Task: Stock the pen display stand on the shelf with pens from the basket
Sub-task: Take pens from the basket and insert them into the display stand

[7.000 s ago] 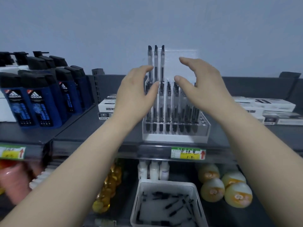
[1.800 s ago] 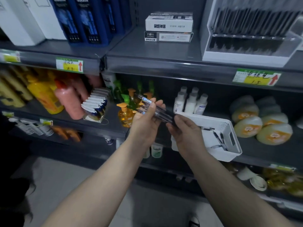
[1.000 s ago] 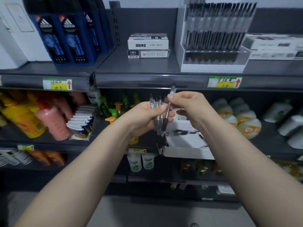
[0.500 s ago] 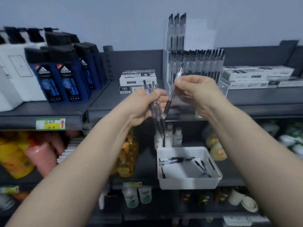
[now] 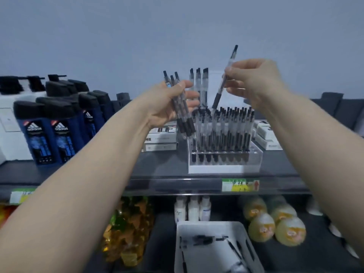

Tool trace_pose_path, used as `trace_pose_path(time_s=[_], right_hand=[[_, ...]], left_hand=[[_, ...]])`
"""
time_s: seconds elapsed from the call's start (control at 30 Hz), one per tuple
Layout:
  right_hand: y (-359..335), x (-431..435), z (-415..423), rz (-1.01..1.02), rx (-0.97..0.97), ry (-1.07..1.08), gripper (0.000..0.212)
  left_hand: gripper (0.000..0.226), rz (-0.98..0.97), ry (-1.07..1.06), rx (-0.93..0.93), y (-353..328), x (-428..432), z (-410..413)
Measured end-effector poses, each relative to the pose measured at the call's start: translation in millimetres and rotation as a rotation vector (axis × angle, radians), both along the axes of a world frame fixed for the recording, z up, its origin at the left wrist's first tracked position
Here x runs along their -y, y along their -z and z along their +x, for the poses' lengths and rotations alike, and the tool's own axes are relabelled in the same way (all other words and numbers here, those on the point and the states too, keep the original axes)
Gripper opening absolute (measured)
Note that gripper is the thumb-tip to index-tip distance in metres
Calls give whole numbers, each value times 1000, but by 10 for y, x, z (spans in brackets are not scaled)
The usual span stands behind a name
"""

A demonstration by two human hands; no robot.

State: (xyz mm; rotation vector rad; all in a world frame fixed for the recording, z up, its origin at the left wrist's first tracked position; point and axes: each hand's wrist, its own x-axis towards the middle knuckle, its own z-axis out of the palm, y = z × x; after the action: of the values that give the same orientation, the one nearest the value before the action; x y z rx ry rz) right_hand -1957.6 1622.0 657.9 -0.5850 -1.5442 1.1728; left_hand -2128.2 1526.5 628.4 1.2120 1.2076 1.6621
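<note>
Mid-frame, the left hand (image 5: 164, 107) curls its fingers round three pens (image 5: 181, 113). Right of it, the right hand (image 5: 256, 81) pinches one tilted pen (image 5: 230, 60) in its fingers above the pen display stand (image 5: 255, 154) on the shelf (image 5: 161, 166). The basket (image 5: 210, 225) sits at lower centre.

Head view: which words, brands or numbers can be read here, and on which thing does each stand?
"adidas": on the blue bottles, under the three-stripe logo.
On the green and yellow price tag: handwriting, too blurred to read.
On the white boxes: print too blurred to read.
On the small white bottles: labels too small to read.
</note>
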Motion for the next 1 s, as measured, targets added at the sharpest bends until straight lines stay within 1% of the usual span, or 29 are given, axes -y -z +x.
trace_pose_path(time_s=[0.1, 0.2, 0.33, 0.53, 0.67, 0.77, 0.87, 1.0], right_hand=[[-144, -254, -69, 34, -15, 46, 9], [-217, -502, -161, 77, 6, 99, 11], [-229, -776, -295, 101, 29, 97, 12], [-171, -1010, -507, 137, 146, 107, 12], [-102, -1112, -585, 147, 239, 111, 7], [-48, -1148, -612, 136, 326, 77, 11], [-11, -1173, -633, 142, 417, 35, 11], [24, -1221, -689, 144, 461, 3, 9]], left_hand=[[18, 30, -28, 0, -147, -151, -38], [18, 58, -46, 6, -270, -292, -87], [19, 85, -62, 80, -381, -419, -153], [20, 89, -73, 155, -457, -490, -218], [20, 78, -65, 165, -383, -531, -277], [19, 66, -53, 174, -308, -547, -305], [19, 62, -31, 167, -248, -548, -289], [19, 71, -4, 147, -228, -538, -287]])
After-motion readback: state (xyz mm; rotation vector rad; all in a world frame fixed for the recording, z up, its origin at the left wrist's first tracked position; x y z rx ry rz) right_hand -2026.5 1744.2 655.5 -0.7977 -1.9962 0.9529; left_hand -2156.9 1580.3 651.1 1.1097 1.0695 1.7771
